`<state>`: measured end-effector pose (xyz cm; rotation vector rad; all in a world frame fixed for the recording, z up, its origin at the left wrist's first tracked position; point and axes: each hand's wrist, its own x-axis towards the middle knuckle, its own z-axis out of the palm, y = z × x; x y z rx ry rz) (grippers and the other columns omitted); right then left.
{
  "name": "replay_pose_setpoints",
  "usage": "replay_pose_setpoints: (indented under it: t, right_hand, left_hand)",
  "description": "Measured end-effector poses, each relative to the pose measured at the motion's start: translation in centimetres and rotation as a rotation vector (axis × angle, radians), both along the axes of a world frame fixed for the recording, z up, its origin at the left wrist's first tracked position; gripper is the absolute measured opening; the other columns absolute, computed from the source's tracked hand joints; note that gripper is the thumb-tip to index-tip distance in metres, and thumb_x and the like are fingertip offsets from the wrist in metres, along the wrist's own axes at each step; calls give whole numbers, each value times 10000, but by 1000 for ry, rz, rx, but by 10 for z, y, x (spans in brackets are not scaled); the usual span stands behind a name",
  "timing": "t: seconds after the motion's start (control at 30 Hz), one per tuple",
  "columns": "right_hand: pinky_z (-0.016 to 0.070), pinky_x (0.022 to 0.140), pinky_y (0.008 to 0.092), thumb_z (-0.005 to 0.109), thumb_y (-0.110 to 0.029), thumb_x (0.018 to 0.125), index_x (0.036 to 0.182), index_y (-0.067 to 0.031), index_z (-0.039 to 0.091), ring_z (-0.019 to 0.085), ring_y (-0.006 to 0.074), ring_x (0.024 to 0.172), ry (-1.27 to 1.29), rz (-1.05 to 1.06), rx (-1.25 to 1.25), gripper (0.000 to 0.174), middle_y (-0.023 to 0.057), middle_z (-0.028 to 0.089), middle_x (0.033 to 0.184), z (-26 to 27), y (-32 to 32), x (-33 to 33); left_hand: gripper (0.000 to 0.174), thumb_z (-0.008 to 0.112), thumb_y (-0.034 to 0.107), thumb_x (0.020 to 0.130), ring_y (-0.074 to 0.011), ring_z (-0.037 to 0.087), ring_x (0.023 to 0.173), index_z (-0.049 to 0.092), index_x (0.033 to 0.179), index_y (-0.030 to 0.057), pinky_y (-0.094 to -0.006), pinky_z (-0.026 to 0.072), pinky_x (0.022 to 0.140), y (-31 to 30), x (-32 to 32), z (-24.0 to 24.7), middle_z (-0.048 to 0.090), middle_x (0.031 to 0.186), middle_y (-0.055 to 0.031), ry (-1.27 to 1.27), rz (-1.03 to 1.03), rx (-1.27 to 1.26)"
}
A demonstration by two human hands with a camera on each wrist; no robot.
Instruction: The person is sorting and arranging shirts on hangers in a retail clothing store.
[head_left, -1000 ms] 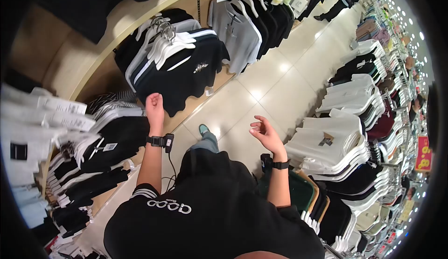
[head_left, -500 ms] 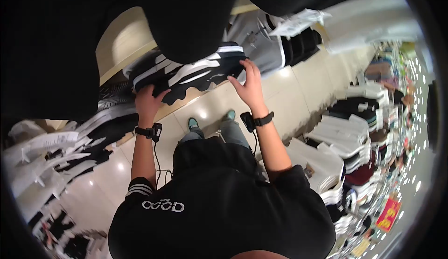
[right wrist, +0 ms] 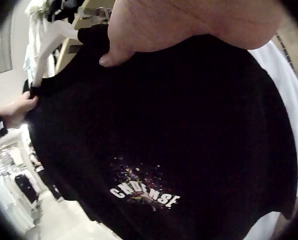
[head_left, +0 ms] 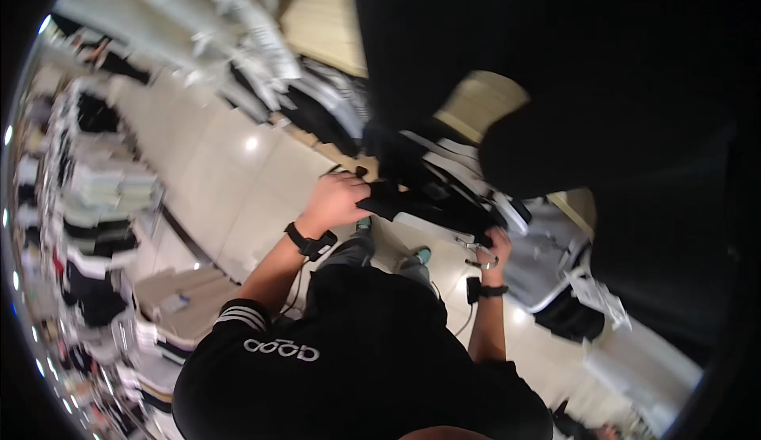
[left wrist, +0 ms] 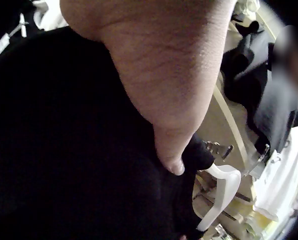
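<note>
A black T-shirt (right wrist: 189, 115) with a white lettered print and coloured specks hangs on a white hanger (left wrist: 229, 182), held up before the person. By one side of its neckline the left hand (head_left: 339, 199) grips the cloth, thumb in front. The right hand (head_left: 498, 250) pinches the shirt near the other side of the neck, its thumb on the front. Behind the cloth, most fingers of both hands are hidden. In the right wrist view, the left hand (right wrist: 23, 109) shows at the collar's far edge.
Large dark garments (head_left: 618, 123) hang close overhead and cover much of the head view. A grey shirt (head_left: 547, 242) hangs beside the right hand. Racks of clothes (head_left: 99, 194) line the left, across a tiled floor (head_left: 230, 162).
The hands, first apart from the clothes, reached the hanging shirts and now hold one black T-shirt out from the rack. The head view has swung round, putting the aisle racks at left.
</note>
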<state>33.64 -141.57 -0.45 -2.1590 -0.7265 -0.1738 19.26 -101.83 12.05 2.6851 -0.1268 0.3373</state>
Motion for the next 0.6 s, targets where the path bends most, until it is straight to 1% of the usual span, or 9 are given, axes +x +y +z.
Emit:
replay_pose_setpoints:
  t: [0.03,0.07,0.2,0.23,0.33,0.37,0.43,0.57,0.6]
  right_hand:
    - [531,693,455,709,-58,650,781,-27,632,657,417,793,-23,-5,-14,156,174,657,799,-8,7,-3]
    - [549,741,476,761,-97,554,849,-16,682,672,451,845,-3,-7,-38,316,215,679,863,-18,12,-9]
    - [544,686,474,763,-125,594,791,-52,674,687,404,789,-65,247,-179,229,163,687,805,22,73,-19]
    - [538,673,472,770,-126,608,775,-55,669,689,397,778,-107,286,-177,208,156,684,786,32,96,-24]
    - [541,647,452,810,-102,640,735,-52,673,695,394,746,-64,372,-212,173,155,684,751,50,161,-28]
    - [549,644,444,822,-86,622,752,-43,686,696,401,745,-89,406,-197,193,156,696,765,55,189,-32]
    - [550,658,469,821,-123,629,743,-69,683,697,384,757,-45,496,-140,187,127,700,765,45,242,-37]
    - [546,653,468,875,-182,653,766,-73,719,700,391,765,-66,676,-237,222,148,704,772,41,359,-62]
    - [544,648,466,897,-222,655,777,-64,722,698,397,764,-64,720,-249,265,160,701,774,44,391,-74]
  left_hand:
    - [374,851,364,665,-343,663,829,627,770,83,-471,527,723,6,-16,-6,647,794,-89,77,54,-14]
    - [380,858,362,674,-357,658,822,622,770,80,-476,523,720,16,-35,-16,642,788,-101,81,112,-44]
    - [385,875,315,693,-402,639,790,580,755,74,-499,500,685,40,-109,-59,619,751,-137,60,384,-185]
    - [373,870,298,690,-402,644,781,578,748,72,-495,504,675,47,-128,-59,618,742,-138,52,435,-203]
    - [335,874,269,669,-380,652,732,606,714,71,-480,506,649,62,-170,-56,630,721,-125,13,654,-257]
    - [328,878,267,668,-374,653,720,618,703,71,-476,508,646,70,-187,-50,634,717,-125,5,711,-284]
    - [324,887,269,685,-369,654,708,634,702,66,-468,511,637,88,-221,-43,641,718,-129,39,803,-289]
    - [334,910,255,688,-373,638,682,650,712,46,-454,488,615,141,-290,-62,630,706,-144,50,1031,-351]
    - [385,931,317,703,-369,630,648,656,703,47,-448,484,602,157,-308,-65,629,684,-144,24,1062,-308]
